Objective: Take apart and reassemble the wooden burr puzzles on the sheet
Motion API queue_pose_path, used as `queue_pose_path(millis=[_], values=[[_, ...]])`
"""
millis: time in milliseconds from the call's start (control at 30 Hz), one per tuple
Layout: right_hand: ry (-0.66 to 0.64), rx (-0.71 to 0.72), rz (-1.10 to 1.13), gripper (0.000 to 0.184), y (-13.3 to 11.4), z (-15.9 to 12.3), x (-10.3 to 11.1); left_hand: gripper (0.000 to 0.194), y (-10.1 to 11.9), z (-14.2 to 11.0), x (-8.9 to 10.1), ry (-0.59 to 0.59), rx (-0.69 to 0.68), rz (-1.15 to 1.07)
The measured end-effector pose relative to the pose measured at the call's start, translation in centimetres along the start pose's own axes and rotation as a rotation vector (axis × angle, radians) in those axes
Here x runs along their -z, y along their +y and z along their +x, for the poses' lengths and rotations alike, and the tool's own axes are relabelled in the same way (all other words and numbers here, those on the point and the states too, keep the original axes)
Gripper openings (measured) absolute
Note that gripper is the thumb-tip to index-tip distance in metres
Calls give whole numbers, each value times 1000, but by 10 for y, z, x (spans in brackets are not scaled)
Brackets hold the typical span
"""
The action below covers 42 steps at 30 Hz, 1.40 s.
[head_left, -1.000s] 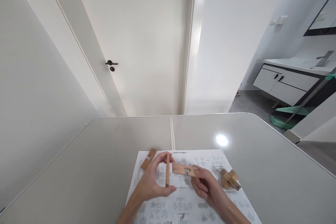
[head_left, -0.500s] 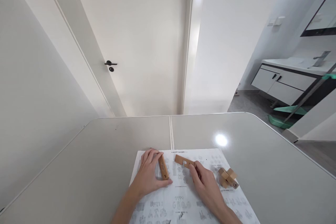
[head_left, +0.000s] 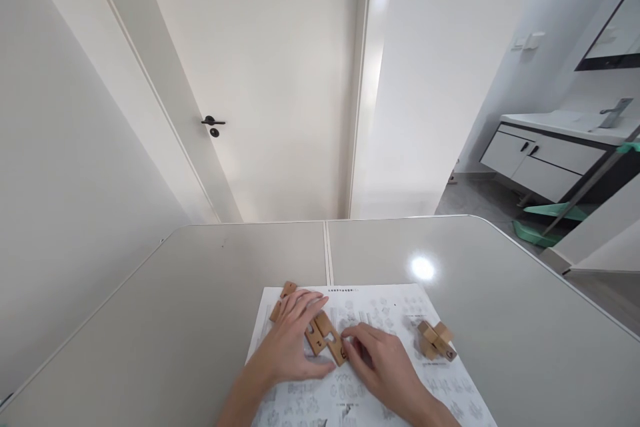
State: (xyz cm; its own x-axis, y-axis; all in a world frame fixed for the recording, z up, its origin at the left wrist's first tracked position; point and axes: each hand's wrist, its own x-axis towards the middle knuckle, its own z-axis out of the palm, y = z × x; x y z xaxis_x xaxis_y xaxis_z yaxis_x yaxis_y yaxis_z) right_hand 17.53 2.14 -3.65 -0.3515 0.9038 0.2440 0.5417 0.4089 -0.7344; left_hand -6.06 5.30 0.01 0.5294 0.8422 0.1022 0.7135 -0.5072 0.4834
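Two flat notched wooden puzzle pieces lie side by side at a slant on the printed paper sheet: one marked 2 (head_left: 315, 338), and a second notched piece (head_left: 327, 331) to its right. My left hand (head_left: 285, 341) arches over them with fingers spread and thumb apart, its fingers covering part of the wood. Under and beyond those fingers, more wooden piece (head_left: 289, 289) shows at the sheet's upper left. My right hand (head_left: 385, 357) has its fingers curled, thumb and fingertips at the lower right end of the second notched piece.
An assembled cluster of wooden blocks (head_left: 436, 340) sits on the right part of the printed sheet (head_left: 400, 303). The grey table (head_left: 200, 320) has a seam down its middle. Beyond stand a white door (head_left: 280, 80) and, at right, a sink cabinet (head_left: 540, 147).
The right hand has brought its notched piece left and down, beside the piece marked 2. That piece, tilted up in the left hand before, now lies flatter, and the left fingers reach over it.
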Motion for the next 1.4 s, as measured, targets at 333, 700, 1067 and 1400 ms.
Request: queue_pose_path(millis=[333,700,1067,1400], values=[[-82,53,-42,29,-3,0,0,78,-3,3,2,64,-31,45],[-86,14,-3,23,-3,1,4,82,-45,-6,20,156,77,138],[-80,23,-17,22,-3,0,2,37,-22,2,-1,167,17,225],[-69,41,-43,22,-7,0,6,23,-25,3,2,286,-72,288]])
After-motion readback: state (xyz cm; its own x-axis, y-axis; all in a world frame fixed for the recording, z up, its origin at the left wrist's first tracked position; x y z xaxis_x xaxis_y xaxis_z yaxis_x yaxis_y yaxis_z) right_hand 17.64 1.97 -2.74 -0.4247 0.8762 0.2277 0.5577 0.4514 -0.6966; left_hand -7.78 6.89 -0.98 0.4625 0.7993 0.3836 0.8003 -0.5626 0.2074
